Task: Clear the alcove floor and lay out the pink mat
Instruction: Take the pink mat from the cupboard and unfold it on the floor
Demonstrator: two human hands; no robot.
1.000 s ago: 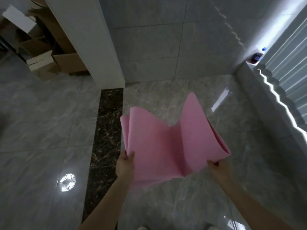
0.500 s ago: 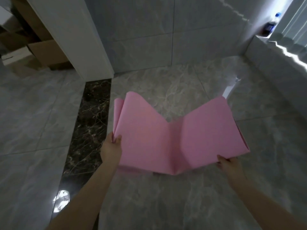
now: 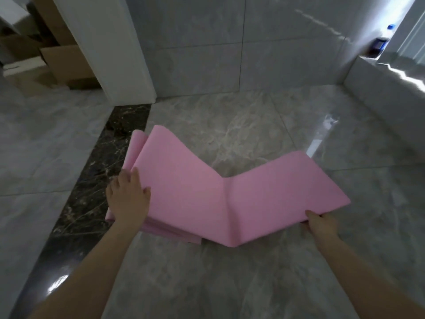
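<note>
Two hands hold the mat (image 3: 207, 199): the left hand (image 3: 128, 199) presses flat on its folded stack, the right hand (image 3: 322, 224) pinches the near edge. It is half-open, low over the floor (image 3: 253, 125). Unfolding is left.

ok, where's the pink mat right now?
Head view, centre: the pink mat lies half-unfolded on the grey floor beside the dark marble strip, left hand and right hand on it.
</note>
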